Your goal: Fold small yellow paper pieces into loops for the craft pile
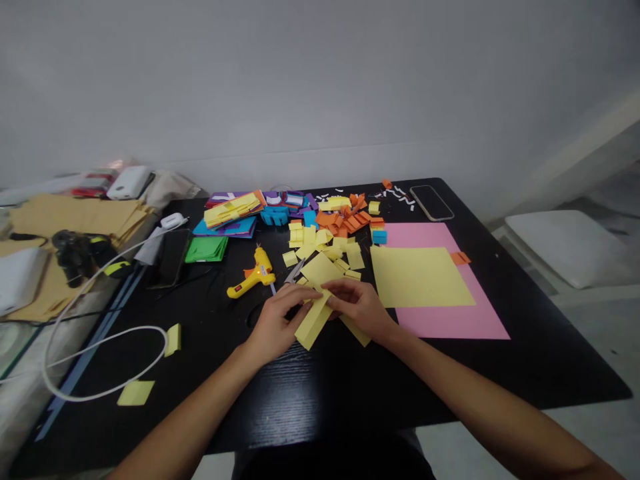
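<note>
Between my two hands is a creased strip of yellow paper, held above the front middle of the black table. My left hand pinches its left edge with thumb and fingertips. On the other side, my right hand grips the strip near its upper end, fingers closed. Another yellow paper piece sticks out below my right hand; whether it is joined to the strip I cannot tell. Just behind my hands lie a pile of small yellow paper pieces and partly hidden scissors.
A yellow glue gun lies left of the pile. Orange folded pieces are behind it. At right, a yellow sheet rests on a pink sheet, with a phone beyond. A white cable loops at left.
</note>
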{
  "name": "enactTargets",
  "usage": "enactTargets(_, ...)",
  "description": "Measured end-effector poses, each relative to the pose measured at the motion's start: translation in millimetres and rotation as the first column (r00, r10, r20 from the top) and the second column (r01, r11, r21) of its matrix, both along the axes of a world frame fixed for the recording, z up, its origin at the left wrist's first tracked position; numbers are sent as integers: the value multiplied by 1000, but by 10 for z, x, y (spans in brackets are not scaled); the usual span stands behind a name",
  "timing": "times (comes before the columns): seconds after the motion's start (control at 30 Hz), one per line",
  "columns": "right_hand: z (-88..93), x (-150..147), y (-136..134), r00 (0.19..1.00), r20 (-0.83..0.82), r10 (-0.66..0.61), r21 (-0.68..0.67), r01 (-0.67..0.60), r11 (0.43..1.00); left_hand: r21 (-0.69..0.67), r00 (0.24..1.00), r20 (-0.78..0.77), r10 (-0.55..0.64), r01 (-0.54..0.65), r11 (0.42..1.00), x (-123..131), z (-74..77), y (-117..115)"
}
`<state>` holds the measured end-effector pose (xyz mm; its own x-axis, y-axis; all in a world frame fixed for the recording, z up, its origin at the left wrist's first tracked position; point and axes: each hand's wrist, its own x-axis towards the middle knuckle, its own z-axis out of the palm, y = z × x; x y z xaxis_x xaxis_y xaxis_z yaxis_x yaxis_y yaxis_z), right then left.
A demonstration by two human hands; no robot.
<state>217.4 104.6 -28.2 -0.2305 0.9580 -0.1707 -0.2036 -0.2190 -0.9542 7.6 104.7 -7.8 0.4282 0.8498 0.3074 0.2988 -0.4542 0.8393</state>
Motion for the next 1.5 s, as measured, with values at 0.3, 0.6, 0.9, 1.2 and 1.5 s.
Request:
enactTargets(0.3,30,10,-9,999,-35,32,-35,-33,999,-39,1000,23,-20,21,999,-17,-36,0)
enactTargets(0.6,55,21,-11,997,-38,63,-40,-64,997,-1,1000,21,0,0,1000,-32,-48,-9)
enactTargets(0.9,12,29,-22,997,-8,72,72,-71,995,-15,997,7,82,-82,996,-32,-91,-16)
enactTargets(1.2,-33,44,-58,995,12,102,143,-103,984,-153,992,34,120,-113,982,32,7,-38)
enactTargets(1.5,30,24,-64,990,105,97,201,-116,973,-498,952,285,112,47,866,62,43,0)
